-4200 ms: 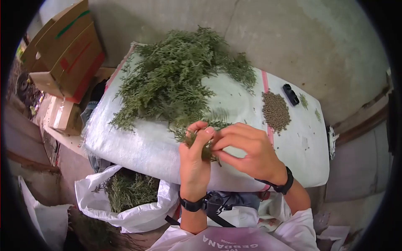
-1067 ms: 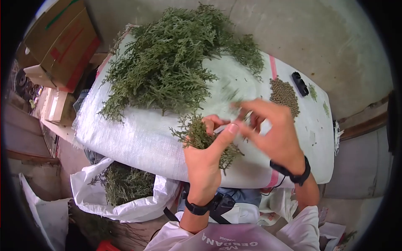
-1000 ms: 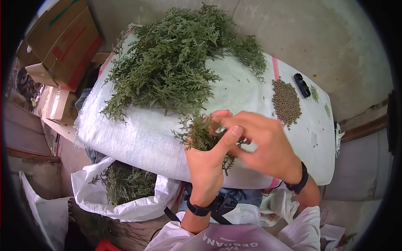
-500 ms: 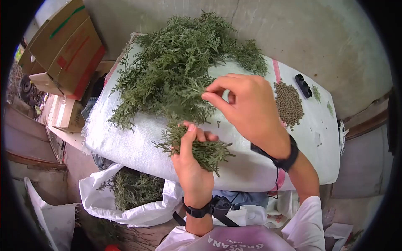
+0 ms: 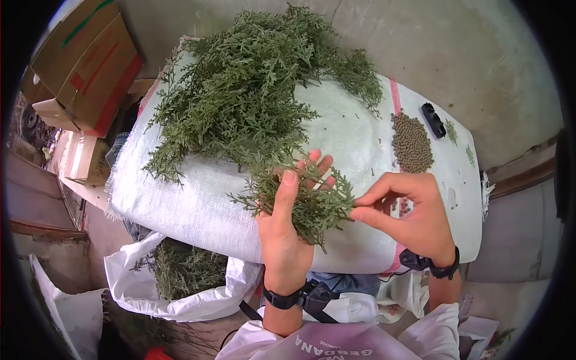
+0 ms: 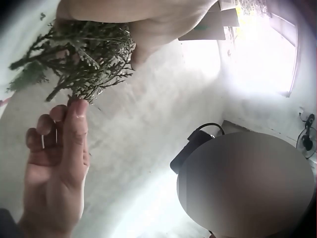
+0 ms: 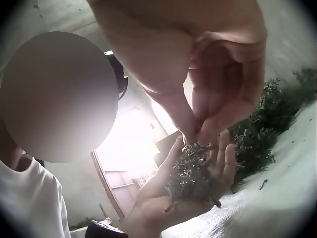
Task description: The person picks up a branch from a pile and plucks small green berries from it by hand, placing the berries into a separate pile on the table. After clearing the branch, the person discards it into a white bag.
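My left hand (image 5: 303, 175) holds a bunch of green cypress-like sprigs (image 5: 312, 201) upright over the near edge of a white woven sack (image 5: 192, 198), thumb across the front and fingers behind. My right hand (image 5: 355, 207) pinches the bunch's right edge between thumb and forefinger. The right wrist view shows that pinch (image 7: 198, 136) on the sprig bunch (image 7: 190, 176) lying in the left palm. In the left wrist view the bunch (image 6: 84, 59) hangs below the left palm, with a right fingertip (image 6: 77, 106) touching it.
A big pile of green branches (image 5: 252, 90) covers the sack's far half. A heap of small brown pellets (image 5: 412, 143) and a black object (image 5: 433, 120) lie at the right. Below left sit a white bag of greens (image 5: 180, 279) and cardboard boxes (image 5: 84, 66).
Half a second ago my right hand pinched a sprig at the big pile. It has come back down to the right edge of the bunch, which looks fuller and is held higher.
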A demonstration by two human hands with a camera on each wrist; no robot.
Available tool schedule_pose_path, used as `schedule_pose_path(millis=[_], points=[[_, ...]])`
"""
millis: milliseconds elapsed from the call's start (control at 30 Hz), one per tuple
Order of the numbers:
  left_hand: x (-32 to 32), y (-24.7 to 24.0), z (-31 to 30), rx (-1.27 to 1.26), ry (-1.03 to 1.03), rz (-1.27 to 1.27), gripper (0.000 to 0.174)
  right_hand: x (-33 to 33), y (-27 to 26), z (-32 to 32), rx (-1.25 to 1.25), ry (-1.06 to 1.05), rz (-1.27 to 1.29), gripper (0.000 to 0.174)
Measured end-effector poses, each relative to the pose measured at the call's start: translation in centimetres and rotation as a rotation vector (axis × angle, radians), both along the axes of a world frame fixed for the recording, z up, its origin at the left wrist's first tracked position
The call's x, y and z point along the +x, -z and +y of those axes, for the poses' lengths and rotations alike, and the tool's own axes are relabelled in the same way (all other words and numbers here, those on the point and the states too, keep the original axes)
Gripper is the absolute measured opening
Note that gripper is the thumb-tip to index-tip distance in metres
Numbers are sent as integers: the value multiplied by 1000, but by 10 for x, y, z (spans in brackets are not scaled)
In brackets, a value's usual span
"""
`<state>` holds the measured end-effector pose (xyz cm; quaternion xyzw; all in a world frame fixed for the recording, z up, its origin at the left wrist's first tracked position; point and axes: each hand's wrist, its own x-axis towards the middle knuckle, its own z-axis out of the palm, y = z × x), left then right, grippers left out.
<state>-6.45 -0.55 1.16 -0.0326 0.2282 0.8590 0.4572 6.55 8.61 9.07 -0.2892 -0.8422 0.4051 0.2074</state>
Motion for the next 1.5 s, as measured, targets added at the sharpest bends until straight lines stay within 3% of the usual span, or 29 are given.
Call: schedule_pose_path(millis=[133,233,267,333,367,433,467,533,567,667,700,733,800,833,933,967,1033,1067,1133,1167,1267,1300,1400,1433,1500], points=[[-5,14,-12,101,22,132,29,-23,-4,15,-96,-126,-18,8],[-17,11,-18,-160,-23,196,32,-48,-14,39,-111,-529,-148,12],[-18,8,-19,-159,-32,205,32,-60,-16,40,-106,-537,-140,12],[-19,0,-21,-117,-162,130,32,-96,-17,32,41,-271,-12,24],[-20,-3,-21,-97,-224,94,31,-110,-15,30,42,-275,-2,24],[-24,-2,-24,-68,-268,90,30,-138,-5,26,473,-398,123,35],[-27,-1,-25,-39,-305,77,30,-153,4,24,473,-391,131,35],[-26,1,-26,-12,-335,61,29,-178,20,21,1046,-271,289,36],[-26,1,-27,-28,-361,45,28,-183,19,21,1047,-269,290,36],[-27,1,-29,-52,-415,19,27,-196,14,23,955,-227,679,28],[-27,2,-33,-35,-387,82,25,-195,10,26,963,-228,690,28],[-28,1,-35,-10,-365,146,23,-188,0,31,751,-263,695,24],[-27,1,-38,22,-347,201,21,-165,-19,39,319,-327,664,18],[-26,2,-38,10,-346,222,22,-156,-25,42,332,-329,661,18],[-23,6,-35,-26,-336,248,24,-126,-30,41,-200,-350,635,15],[-22,7,-33,-35,-353,272,28,-114,-31,38,-203,-348,628,15],[-22,7,-29,-50,-394,326,36,-95,-33,27,-292,-345,305,17],[-20,7,-28,-52,-402,322,36,-91,-32,17,-293,-352,301,17],[-12,1,-26,-63,-392,261,36,-86,-30,0,-81,-392,-10,15],[-11,0,-26,-67,-386,232,36,-87,-24,-2,-81,-399,-12,15],[-19,-3,-25,-36,-353,181,33,-99,-7,-5,377,-582,108,14],[-22,-4,-25,-20,-337,157,31,-100,-11,-3,378,-592,112,14],[-23,-12,-28,-92,-422,97,18,-109,-38,14,-54,-709,-41,15],[-23,-14,-29,-126,-450,67,12,-116,-40,21,-54,-709,-40,15],[-27,-3,-39,-79,-471,89,10,-126,-31,37,284,-472,-101,16]])
